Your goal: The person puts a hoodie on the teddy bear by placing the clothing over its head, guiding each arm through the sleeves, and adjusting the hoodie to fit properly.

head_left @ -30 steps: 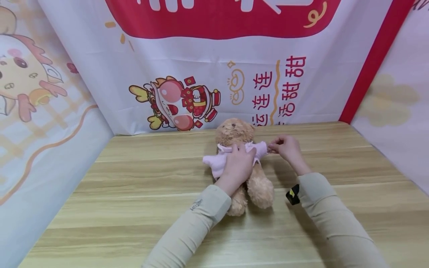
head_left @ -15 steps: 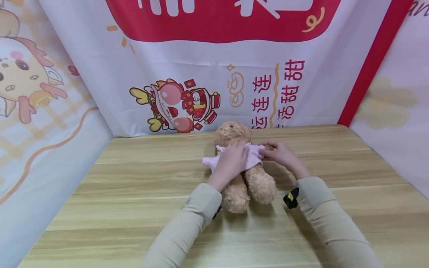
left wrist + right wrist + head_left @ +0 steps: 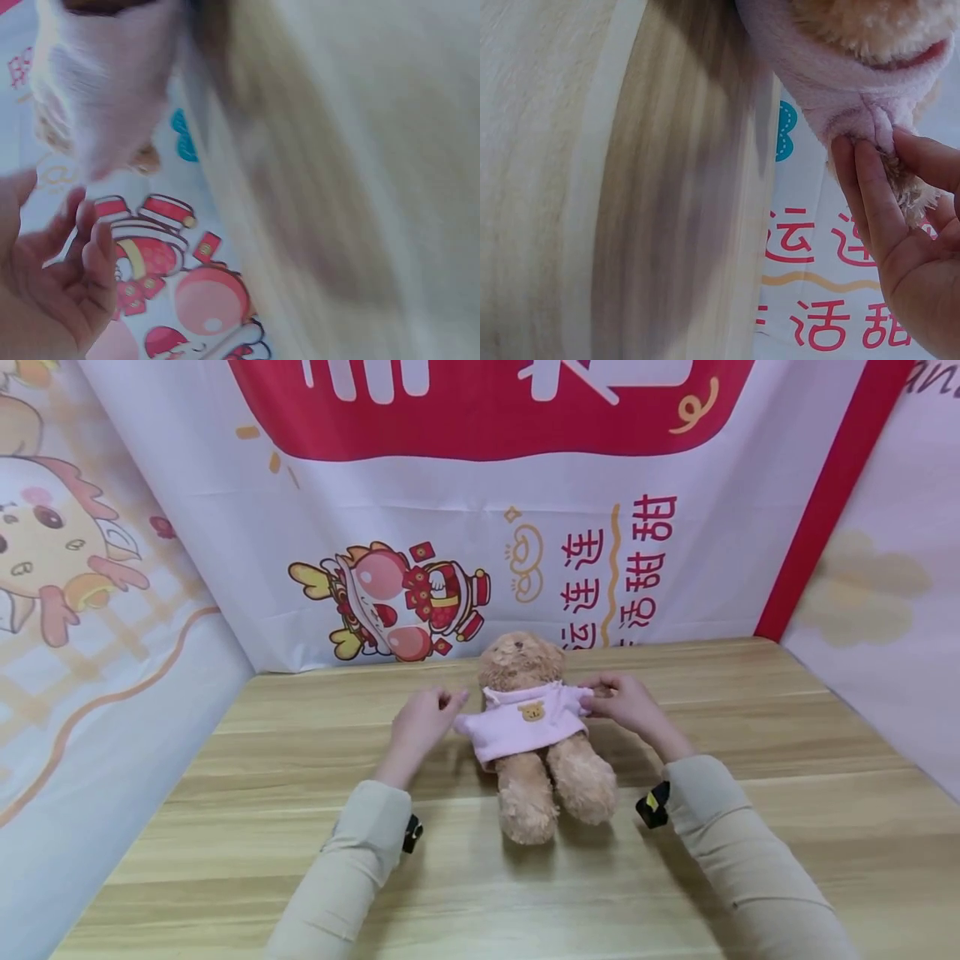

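A brown plush teddy bear [image 3: 579, 781] lies on its back, legs towards me, dressed in a pink sweater [image 3: 501, 733] with a small bear patch on the chest. At the right sleeve, my right hand [image 3: 628, 703] pinches the pink cuff [image 3: 861, 124] between thumb and fingers. Brown fur of the paw [image 3: 909, 196] pokes out past that cuff in the right wrist view. My left hand [image 3: 422, 723] hovers beside the left sleeve [image 3: 112, 90]. In the left wrist view a small gap separates its loosely bent fingers from the sleeve's tip. No paw shows at that sleeve's end.
The bear lies on a wood-grain table [image 3: 300, 827], its head near the back edge. A white and red printed cloth [image 3: 420, 485] hangs right behind. Printed cloths also close off the left and right sides. Dark camera mounts sit at both wrists.
My left hand has lifted off the sweater's front and moved left to the other sleeve, baring the patch. My right hand has shifted slightly left onto the right cuff.
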`<state>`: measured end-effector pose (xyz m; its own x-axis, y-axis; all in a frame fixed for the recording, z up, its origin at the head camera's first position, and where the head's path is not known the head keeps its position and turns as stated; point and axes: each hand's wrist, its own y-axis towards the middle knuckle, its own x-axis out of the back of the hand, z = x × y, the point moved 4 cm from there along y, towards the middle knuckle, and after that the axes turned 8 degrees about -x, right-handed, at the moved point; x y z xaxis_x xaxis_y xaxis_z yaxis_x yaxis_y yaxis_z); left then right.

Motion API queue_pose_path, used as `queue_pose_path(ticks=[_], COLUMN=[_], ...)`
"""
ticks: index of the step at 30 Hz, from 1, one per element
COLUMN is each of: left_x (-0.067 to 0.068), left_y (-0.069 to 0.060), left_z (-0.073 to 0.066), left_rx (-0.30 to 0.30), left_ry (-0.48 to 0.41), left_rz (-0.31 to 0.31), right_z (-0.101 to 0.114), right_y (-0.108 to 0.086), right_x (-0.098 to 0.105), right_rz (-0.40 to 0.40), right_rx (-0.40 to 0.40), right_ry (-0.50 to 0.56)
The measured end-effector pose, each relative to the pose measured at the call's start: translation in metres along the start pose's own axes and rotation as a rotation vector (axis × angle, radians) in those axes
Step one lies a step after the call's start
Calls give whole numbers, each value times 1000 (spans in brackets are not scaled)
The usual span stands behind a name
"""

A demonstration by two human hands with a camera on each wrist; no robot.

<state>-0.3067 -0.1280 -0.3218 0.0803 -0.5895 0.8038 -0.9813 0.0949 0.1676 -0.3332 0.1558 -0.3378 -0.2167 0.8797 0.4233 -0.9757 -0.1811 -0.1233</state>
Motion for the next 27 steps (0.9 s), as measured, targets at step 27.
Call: queue_pose_path(ticks=[27], left_x=[-21], left_y=[0], left_z=[-24], left_rx=[-191], left_ry=[-245], left_rz=[-37], right_z=[59], right_y=[-22], right_x=[-33], right_rz=[41], right_rx=[244], right_ry=[-482])
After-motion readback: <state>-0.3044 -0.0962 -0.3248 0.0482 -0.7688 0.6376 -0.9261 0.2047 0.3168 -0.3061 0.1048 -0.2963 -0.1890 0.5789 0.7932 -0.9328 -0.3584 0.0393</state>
